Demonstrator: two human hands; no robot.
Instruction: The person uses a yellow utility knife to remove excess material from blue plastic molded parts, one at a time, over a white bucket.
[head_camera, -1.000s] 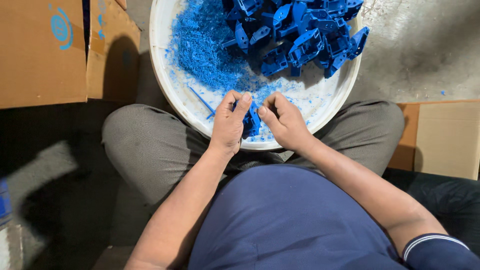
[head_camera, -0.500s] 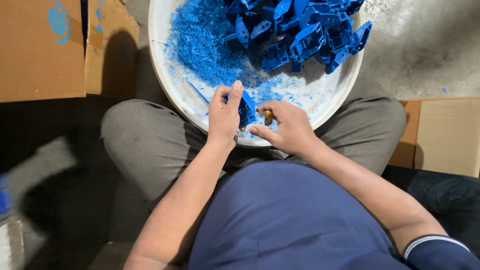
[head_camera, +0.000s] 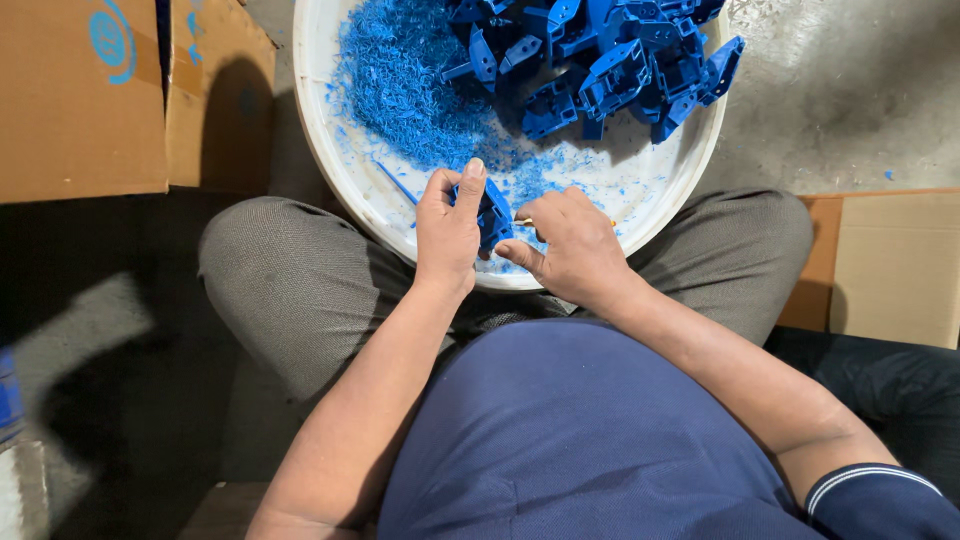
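Observation:
My left hand (head_camera: 449, 232) grips a small blue plastic part (head_camera: 494, 213) over the near rim of a round white basin (head_camera: 352, 190). My right hand (head_camera: 563, 245) is closed around a small tool with a yellowish handle (head_camera: 525, 221), its tip against the part. The two hands almost touch. Inside the basin, a heap of blue plastic shavings (head_camera: 400, 90) lies on the left and a pile of several blue moulded parts (head_camera: 610, 65) fills the far right. I sit with my knees on either side of the basin.
Two cardboard boxes (head_camera: 90, 100) stand at the left of the basin. Another flat cardboard box (head_camera: 890, 265) lies at the right, beside my right knee. Grey concrete floor (head_camera: 850, 90) shows beyond the basin at the upper right.
Both hands have stayed at the basin's near rim. The left thumb has risen along the blue part, and the right hand has turned so the tool's handle shows between the hands.

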